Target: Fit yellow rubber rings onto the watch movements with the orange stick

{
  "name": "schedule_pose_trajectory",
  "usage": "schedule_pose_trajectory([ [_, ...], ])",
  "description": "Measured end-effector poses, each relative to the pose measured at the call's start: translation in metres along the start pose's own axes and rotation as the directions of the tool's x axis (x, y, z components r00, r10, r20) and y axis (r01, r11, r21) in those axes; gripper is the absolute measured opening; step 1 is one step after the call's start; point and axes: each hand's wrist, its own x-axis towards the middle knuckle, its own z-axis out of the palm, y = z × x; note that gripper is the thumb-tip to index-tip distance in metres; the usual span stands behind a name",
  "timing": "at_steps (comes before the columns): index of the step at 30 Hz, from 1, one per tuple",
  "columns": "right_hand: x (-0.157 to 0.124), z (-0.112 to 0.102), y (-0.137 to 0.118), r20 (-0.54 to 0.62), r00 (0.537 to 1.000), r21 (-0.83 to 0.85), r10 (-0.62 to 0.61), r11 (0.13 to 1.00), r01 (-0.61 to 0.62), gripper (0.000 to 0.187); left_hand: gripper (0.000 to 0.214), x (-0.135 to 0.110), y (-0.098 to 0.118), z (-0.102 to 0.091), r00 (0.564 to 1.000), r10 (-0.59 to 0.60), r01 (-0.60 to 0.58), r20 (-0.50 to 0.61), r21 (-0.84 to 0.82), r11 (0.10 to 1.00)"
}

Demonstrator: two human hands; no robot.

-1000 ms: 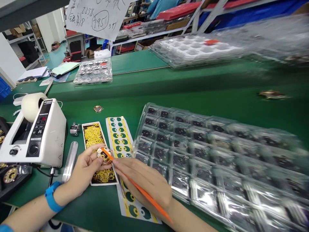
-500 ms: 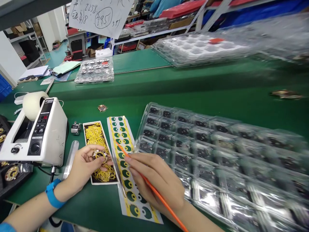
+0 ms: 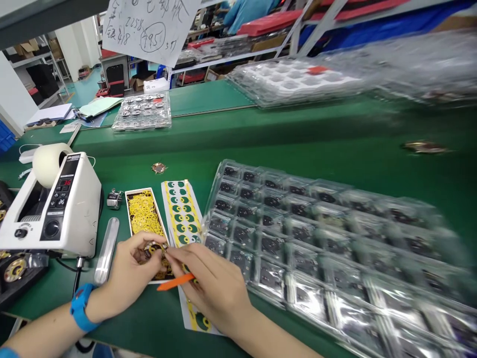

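Observation:
My left hand [image 3: 128, 273] is closed round a small round gold and black disc [image 3: 153, 247], held just above the card of yellow ring stickers [image 3: 143, 213]. My right hand [image 3: 212, 283] pinches at that same disc with its fingertips and also keeps an orange pointed stick [image 3: 175, 282], which lies across under the fingers and points left. Both hands meet over the lower end of the yellow card. A strip of green and yellow stickers [image 3: 181, 209] lies beside it, partly under my right hand. A blue band is on my left wrist.
A white tape dispenser [image 3: 52, 204] stands at the left, with a metal tube [image 3: 107, 243] and a small tally counter [image 3: 114, 198] beside it. A large clear blister tray [image 3: 320, 233] of dark parts fills the right. A loose gold disc [image 3: 159, 168] lies further back. More trays sit behind.
My right hand has come left from the green sticker strip to the disc in my left hand. The orange stick has swung from pointing up-left to lying nearly level under my fingers.

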Motion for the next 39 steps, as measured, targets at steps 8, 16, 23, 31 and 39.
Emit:
schedule_pose_trajectory([
  [8, -0.002, 0.007, 0.004, 0.032, 0.984, 0.039, 0.174, 0.984, -0.175, 0.010, 0.046, -0.010, -0.007, 0.007, 0.994, 0.098, -0.103, 0.047, 0.133, 0.986],
  [16, 0.000, 0.007, 0.007, 0.095, 0.948, 0.155, 0.302, 0.937, -0.314, 0.014, 0.044, -0.010, -0.008, 0.009, 0.985, 0.129, -0.152, 0.115, 0.220, 0.964],
  [23, 0.014, -0.007, 0.003, 0.340, 0.838, 0.445, 0.427, 0.712, -0.543, 0.014, 0.037, -0.004, -0.012, 0.000, 0.994, 0.087, -0.098, 0.062, 0.203, 0.974],
  [31, 0.008, -0.006, 0.012, 0.578, 0.721, 0.323, 0.383, 0.704, -0.633, 0.024, 0.034, 0.017, -0.003, -0.014, 0.982, 0.069, -0.086, -0.173, -0.091, 0.992],
  [39, 0.012, -0.028, 0.011, 0.533, 0.775, 0.135, 0.340, 0.870, -0.474, 0.021, 0.032, 0.014, 0.004, -0.016, 0.984, 0.074, -0.095, -0.165, -0.125, 0.988],
])
